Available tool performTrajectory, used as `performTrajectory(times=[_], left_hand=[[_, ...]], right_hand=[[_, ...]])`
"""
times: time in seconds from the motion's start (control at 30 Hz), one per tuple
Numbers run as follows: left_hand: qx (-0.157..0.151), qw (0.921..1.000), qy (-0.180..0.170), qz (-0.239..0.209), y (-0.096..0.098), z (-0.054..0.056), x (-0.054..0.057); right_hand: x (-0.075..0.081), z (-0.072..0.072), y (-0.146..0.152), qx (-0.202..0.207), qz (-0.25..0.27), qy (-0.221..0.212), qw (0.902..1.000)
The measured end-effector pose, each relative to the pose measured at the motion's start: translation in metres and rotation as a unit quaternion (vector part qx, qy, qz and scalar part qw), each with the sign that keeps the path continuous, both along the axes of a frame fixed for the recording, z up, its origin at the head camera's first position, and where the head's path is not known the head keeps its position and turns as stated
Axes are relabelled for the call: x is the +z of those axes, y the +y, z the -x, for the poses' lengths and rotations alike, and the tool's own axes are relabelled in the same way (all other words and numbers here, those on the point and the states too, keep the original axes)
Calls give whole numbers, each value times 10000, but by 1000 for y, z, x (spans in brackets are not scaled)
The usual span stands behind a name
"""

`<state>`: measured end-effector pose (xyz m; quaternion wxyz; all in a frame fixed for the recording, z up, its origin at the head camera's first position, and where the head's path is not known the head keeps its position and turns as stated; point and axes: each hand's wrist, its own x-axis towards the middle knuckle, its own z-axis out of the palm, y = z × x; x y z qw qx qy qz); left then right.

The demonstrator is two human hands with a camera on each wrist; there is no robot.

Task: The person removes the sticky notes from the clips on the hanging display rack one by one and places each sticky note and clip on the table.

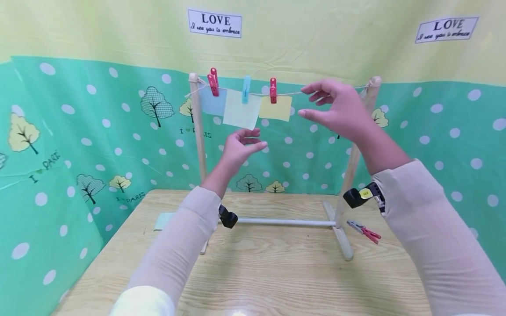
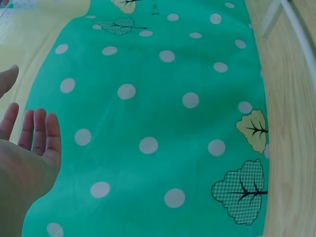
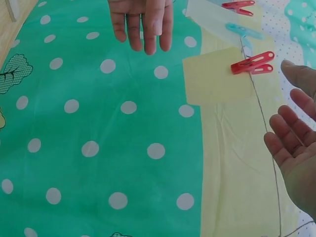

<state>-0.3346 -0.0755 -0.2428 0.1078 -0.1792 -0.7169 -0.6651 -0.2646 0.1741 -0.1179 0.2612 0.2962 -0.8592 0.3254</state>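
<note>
Three paper notes hang from a string (image 1: 294,93) strung between two wooden posts. A blue note (image 1: 212,102) on the left and a yellow note (image 1: 275,108) on the right each hang by a red clothespin (image 1: 273,91). Between them a pale green note (image 1: 242,109) hangs by a light blue clothespin (image 1: 246,89). My left hand (image 1: 240,148) is just below the pale green note, fingers relaxed, holding nothing. To the right of the yellow note, my right hand (image 1: 336,107) is raised near the string with thumb and fingers apart and nothing between them.
A spare clothespin pair, grey and red (image 1: 364,231), lies on the wooden table (image 1: 269,272) by the right foot of the stand. Pale green paper (image 1: 163,220) lies at the table's left. A white bar (image 1: 282,222) joins the stand's feet. A patterned curtain hangs behind.
</note>
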Motion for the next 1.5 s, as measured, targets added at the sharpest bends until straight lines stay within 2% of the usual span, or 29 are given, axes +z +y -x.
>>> performTrajectory(times=[0.4, 0.83, 0.97, 1.1, 1.23, 1.37, 1.5], left_hand=[[-3, 9986, 14, -528, 12, 10, 10], [28, 9936, 98, -1128, 16, 21, 18], [17, 9945, 266, -1012, 17, 19, 23], [8, 9949, 452, -900, 20, 10, 31], [71, 9938, 487, -1000, 22, 4, 37], [230, 9899, 440, -1326, 23, 14, 33], [147, 9848, 382, -1690, 24, 25, 27]], right_hand=[[15, 10, -29, 50, -182, 186, 9996], [25, 22, -51, -190, -361, -129, 9991], [27, 26, -56, -246, -374, -245, 9987], [30, 28, -60, -311, -329, -343, 9984], [30, 30, -63, -257, -262, -367, 9987], [30, 31, -65, -245, -208, -364, 9988], [29, 31, -66, -298, -149, -388, 9987]])
